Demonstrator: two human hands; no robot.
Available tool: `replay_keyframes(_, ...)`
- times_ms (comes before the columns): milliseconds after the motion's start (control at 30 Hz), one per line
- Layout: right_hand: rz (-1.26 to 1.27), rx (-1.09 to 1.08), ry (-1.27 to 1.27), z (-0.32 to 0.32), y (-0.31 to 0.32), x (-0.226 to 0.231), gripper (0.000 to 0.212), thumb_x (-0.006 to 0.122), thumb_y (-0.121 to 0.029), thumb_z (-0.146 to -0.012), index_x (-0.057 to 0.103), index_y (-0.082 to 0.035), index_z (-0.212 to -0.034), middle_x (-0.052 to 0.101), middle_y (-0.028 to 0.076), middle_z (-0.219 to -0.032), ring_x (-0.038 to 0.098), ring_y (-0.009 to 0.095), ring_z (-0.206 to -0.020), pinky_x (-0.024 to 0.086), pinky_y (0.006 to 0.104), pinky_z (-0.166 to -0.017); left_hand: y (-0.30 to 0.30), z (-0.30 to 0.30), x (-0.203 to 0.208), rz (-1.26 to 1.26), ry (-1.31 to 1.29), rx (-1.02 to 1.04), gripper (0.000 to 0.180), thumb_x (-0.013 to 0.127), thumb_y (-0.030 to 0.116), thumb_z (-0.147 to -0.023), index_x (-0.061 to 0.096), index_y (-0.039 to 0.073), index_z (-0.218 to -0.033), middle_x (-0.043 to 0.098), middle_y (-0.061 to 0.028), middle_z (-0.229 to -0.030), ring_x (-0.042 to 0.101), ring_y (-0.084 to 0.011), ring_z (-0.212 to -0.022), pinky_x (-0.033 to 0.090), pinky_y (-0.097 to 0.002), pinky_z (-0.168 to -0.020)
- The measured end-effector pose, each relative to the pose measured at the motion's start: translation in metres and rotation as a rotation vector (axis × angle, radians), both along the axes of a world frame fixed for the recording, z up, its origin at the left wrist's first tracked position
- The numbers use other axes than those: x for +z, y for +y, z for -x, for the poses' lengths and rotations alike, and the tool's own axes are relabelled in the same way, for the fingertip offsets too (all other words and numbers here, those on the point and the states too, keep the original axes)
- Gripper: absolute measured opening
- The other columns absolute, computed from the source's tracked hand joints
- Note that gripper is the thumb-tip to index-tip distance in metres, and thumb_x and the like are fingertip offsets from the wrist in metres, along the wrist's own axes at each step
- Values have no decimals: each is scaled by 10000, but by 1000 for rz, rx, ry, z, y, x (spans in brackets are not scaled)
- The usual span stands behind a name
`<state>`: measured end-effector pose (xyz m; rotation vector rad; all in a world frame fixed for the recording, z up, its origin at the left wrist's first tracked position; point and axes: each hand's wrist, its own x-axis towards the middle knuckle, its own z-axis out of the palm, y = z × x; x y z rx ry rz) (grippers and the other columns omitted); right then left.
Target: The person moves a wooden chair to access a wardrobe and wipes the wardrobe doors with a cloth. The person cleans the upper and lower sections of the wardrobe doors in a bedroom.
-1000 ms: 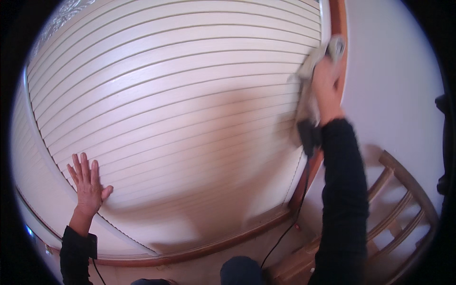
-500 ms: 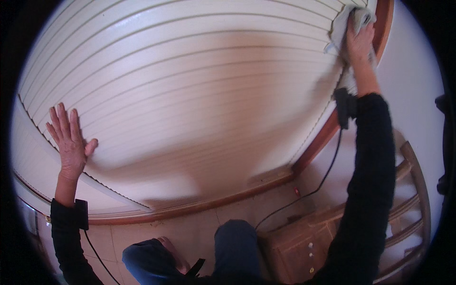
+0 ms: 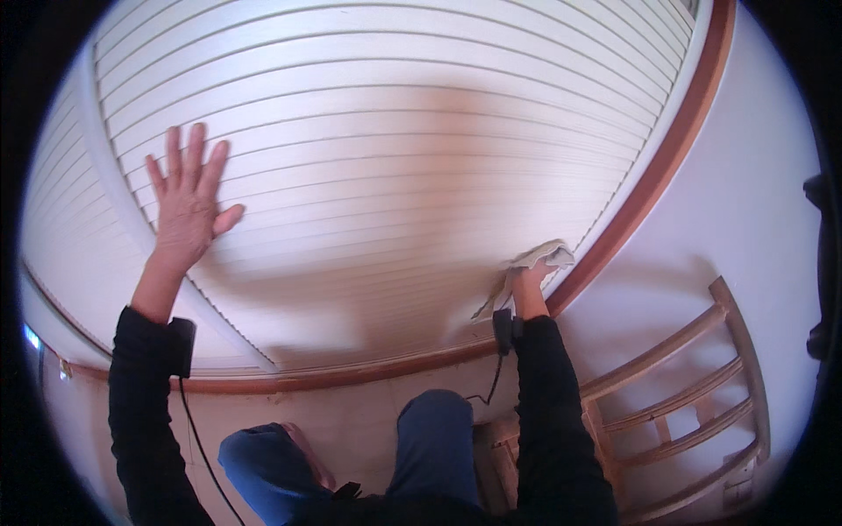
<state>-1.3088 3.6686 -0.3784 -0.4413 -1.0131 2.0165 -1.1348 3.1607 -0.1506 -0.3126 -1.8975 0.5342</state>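
Observation:
A white slatted door panel fills most of the view. Flat against its left side rests my left hand, fingers spread and holding nothing. At the panel's lower right my right hand is closed on a pale cloth and presses it to the slats next to the white side rail. Part of the cloth hangs loose to the left of the hand. The fingertips of my right hand are covered by the cloth.
A wooden chair stands at the lower right, close to my right arm. Reddish-brown wooden trim runs between the panel and the white wall. Black cables hang from devices on both wrists. Tiled floor lies around my knees.
My right hand has come down with the cloth from the panel's top right to its lower right. My left hand appears higher and further right, still flat on the panel; the view has shifted.

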Motion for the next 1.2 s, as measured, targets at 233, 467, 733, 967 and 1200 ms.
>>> replay_keyframes(233, -510, -30, -116, -65, -100, 105, 574, 489, -165, -878, 214, -85, -1375, 408, 140, -1250, 415, 275, -1141, 332, 346, -960, 19, -7, -28, -267, -143, -20, 837, 638, 410, -720, 217, 158, -1399, 73, -156, -1468, 18, -392, -1344, 80, -637, -994)
replay_keyframes(467, -1609, -362, -119, -117, -266, 155, 714, 588, -134, -697, 322, -216, -1355, 311, 189, -1325, 194, 448, -1268, 161, 629, -966, 35, -10, -91, -413, -207, -70, 881, 684, 379, -692, 214, 142, -1398, 79, -190, -1457, 32, -425, -1333, 72, -663, -971)
replay_keyframes(733, -2002, 94, 621, -116, -294, 147, 502, 615, -127, -660, 566, -164, -1158, 396, 113, -1336, 172, 426, -1294, 82, 536, -1058, 32, -29, -165, -697, -287, 9, 748, 718, 327, -641, 390, 224, -1305, 259, -131, -1408, 169, -413, -1304, 124, -723, -899)
replay_keyframes(967, -1518, -451, 153, -70, -131, 180, 541, 532, -70, -721, 407, 34, -1237, 378, 205, -1308, 303, 356, -1240, 150, 418, -1064, 24, -16, -212, -783, -209, 12, 833, 761, 377, -600, 364, 246, -1321, 158, -164, -1440, 96, -430, -1320, 57, -717, -909)
replay_keyframes(1200, -1392, -605, 160, -63, -150, 214, 563, 295, -392, -937, 320, 33, -1306, 386, 172, -1336, 325, 324, -1234, 175, 412, -1055, 27, -9, -214, -818, -128, -30, 765, 730, 449, -567, 438, 302, -1259, 303, -126, -1355, 244, -433, -1242, 104, -760, -841)
